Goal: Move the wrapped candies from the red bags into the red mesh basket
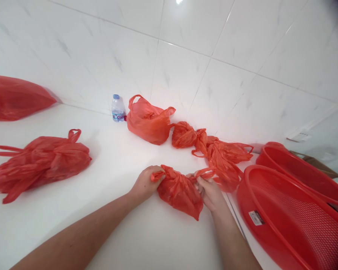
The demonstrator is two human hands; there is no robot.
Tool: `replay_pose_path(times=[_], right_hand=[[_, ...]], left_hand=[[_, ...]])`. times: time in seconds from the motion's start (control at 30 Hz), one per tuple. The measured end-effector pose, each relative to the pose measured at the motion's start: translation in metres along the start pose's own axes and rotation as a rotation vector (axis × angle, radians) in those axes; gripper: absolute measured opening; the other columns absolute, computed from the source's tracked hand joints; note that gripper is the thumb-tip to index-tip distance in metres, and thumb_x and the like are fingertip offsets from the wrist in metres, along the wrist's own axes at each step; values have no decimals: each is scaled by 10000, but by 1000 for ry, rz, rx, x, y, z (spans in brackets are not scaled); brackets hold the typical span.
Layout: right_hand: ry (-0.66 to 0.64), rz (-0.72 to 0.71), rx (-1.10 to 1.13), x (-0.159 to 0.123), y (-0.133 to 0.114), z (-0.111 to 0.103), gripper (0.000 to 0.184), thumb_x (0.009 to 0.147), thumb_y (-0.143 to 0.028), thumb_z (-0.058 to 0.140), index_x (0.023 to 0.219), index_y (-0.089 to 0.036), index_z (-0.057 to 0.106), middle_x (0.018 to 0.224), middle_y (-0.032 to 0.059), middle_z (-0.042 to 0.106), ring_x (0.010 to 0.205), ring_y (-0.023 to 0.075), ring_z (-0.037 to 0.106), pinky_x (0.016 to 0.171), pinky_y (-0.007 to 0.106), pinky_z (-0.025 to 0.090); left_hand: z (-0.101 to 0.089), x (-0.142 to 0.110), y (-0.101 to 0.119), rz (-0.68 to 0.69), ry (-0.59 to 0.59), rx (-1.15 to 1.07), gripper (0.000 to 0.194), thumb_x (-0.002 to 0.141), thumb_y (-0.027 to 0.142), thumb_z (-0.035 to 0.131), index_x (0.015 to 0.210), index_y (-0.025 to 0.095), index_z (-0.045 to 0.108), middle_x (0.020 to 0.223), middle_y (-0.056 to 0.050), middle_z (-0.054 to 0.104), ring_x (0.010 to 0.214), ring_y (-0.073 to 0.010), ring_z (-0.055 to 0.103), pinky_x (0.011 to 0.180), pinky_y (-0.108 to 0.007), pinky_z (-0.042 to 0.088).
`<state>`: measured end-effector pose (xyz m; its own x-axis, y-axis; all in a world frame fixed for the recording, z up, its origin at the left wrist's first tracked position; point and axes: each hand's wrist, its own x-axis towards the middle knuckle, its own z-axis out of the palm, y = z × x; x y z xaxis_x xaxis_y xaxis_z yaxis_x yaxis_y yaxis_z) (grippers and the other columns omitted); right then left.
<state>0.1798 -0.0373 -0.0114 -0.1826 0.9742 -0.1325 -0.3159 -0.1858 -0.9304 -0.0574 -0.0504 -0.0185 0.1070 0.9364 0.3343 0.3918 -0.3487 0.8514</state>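
Nearest: left hand (144,182) and right hand (209,191) each clench a handle of a small red plastic bag (180,191) lying on the white counter (124,225). Right: stacked red baskets (284,221). Beyond: tied red bags (214,150), an open bag (149,122), a water bottle (117,108) against the tiled wall (186,45).

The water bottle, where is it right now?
The water bottle stands at the back of the white counter against the tiled wall, just left of an open red bag.

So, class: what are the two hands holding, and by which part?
A small red plastic bag: left hand and right hand each grip one handle.
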Motion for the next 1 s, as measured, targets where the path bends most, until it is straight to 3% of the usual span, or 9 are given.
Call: replay_pose_path(times=[0.3,0.43,0.57,0.63,0.7,0.77,0.87,0.93,1.0], right_hand=[[185,18,173,8,5,2,337,592,-341,819,719,-190,545,666,-33,612,469,71,465,428,192,387],[153,-9,135,6,2,3,307,611,-336,811,699,-187,558,678,-26,616,494,73,480,440,187,398],[119,-54,49,2,5,1,267,620,-336,808,767,-192,637,738,0,642,600,101,550,564,218,481],[131,-65,-14,1,9,0,301,611,-354,812,828,-198,673,788,30,660,706,153,604,656,266,519],[76,-66,-83,2,14,-1,332,613,-357,808,887,-217,684,831,50,663,782,196,620,704,310,534],[-46,-56,-143,2,17,-3,321,625,-351,797,899,-232,679,834,53,647,824,219,617,710,326,543],[-131,-46,-182,5,19,-7,290,667,-361,760,918,-243,674,945,70,641,942,250,602,760,341,549],[-50,-54,-160,8,19,-12,311,682,-394,740,953,-257,672,1063,74,632,985,255,594,774,338,553],[48,-67,-138,13,19,-19,375,675,-425,735,1012,-277,660,1151,66,613,965,230,596,732,292,561]], left_hand=[[5,0,-4,3,-34,94,205,854,257,459,696,223,585,744,-5,627,722,-181,581,635,-298,457],[1,1,-7,14,-34,81,182,854,256,485,720,230,605,765,1,642,741,-180,591,673,-307,469],[-2,2,-8,90,53,12,139,820,341,598,872,231,663,930,-44,673,913,-210,613,861,-359,473],[-1,3,-10,189,95,8,408,712,434,719,1050,217,649,1156,-105,623,1098,-254,556,973,-390,423],[2,2,-12,280,23,97,764,593,494,792,1255,204,545,1362,-153,496,1270,-323,419,1058,-446,331],[5,0,-14,346,-78,215,897,591,491,781,1367,220,421,1410,-148,457,1317,-357,356,1079,-504,258],[7,-2,-11,411,-215,368,541,775,311,609,1299,283,477,1211,-49,634,1132,-251,548,1033,-452,296],[3,0,-7,433,-219,465,404,785,177,521,1180,247,575,1019,-32,693,941,-192,617,938,-380,374],[-5,3,-3,397,-157,552,398,723,117,524,1102,195,616,909,-52,692,841,-188,620,818,-331,430]])
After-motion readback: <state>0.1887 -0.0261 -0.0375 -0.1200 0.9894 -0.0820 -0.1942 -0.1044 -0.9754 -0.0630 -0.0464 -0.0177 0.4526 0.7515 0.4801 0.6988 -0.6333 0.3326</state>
